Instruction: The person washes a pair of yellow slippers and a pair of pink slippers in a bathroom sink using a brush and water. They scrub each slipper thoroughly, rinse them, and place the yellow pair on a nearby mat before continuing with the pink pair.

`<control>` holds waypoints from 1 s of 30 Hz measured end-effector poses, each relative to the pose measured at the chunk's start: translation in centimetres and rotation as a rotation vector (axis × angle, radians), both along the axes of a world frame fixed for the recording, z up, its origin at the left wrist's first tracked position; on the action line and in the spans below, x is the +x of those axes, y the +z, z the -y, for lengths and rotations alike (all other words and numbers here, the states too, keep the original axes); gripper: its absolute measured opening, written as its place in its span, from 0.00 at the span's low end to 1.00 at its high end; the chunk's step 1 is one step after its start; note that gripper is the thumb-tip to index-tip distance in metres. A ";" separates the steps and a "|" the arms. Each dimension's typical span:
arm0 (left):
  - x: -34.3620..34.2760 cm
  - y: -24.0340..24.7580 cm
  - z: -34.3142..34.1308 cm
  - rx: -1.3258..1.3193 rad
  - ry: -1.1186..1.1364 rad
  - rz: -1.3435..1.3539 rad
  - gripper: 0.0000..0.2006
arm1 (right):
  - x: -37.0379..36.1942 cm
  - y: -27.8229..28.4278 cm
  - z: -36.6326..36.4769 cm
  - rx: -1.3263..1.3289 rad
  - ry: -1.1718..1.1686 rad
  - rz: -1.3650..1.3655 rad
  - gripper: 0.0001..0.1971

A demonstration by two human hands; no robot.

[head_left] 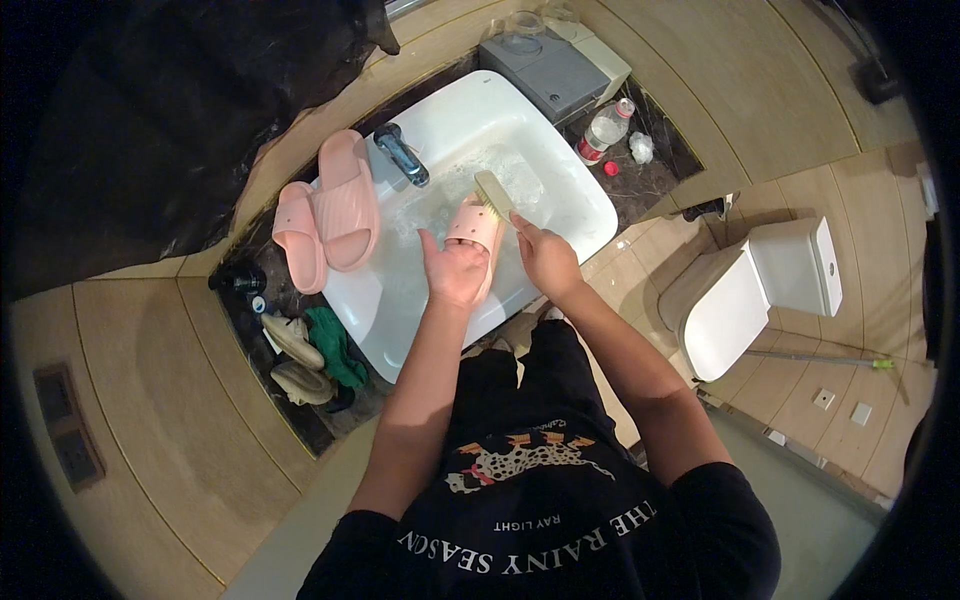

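Note:
Over the white sink point(590, 200), my left hand point(457, 272) holds a pink slide slipper point(474, 226), palm up. Its fingers reach under the strap, where their tips are hidden, and its thumb sticks out to the left. My right hand point(549, 262) is closed round the handle of a pale scrubbing brush point(489, 192). The bristles rest at the toe end of the slipper's strap. Soapy water point(510, 172) lies in the basin below. Two more pink slippers, one large point(347, 195) and one smaller point(299, 238), lie at the sink's left edge.
A dark faucet point(402, 157) stands at the basin's far left. On the right counter are a grey box point(550, 75), a plastic bottle point(607, 132) and a red cap point(611, 169). Beige shoes point(292, 342) and green cloth point(335, 345) lie at left. A white toilet point(720, 305) stands at right.

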State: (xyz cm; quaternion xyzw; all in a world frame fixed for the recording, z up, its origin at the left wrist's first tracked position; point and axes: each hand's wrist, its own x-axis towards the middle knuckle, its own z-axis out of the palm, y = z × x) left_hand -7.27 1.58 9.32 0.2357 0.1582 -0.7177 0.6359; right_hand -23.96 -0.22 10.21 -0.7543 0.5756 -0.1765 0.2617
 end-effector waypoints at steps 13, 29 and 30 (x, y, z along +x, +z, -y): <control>-1.6 -1.1 0.0 -0.137 -0.177 0.427 0.41 | 0.0 2.2 0.5 -0.042 0.056 -0.052 0.19; -2.1 -6.3 -2.1 -0.075 -0.288 0.944 0.36 | 0.1 2.6 0.2 -0.001 0.218 -0.070 0.18; -1.8 -5.6 -2.3 -0.061 -0.306 1.015 0.34 | 0.3 3.2 -0.5 0.021 0.236 -0.072 0.18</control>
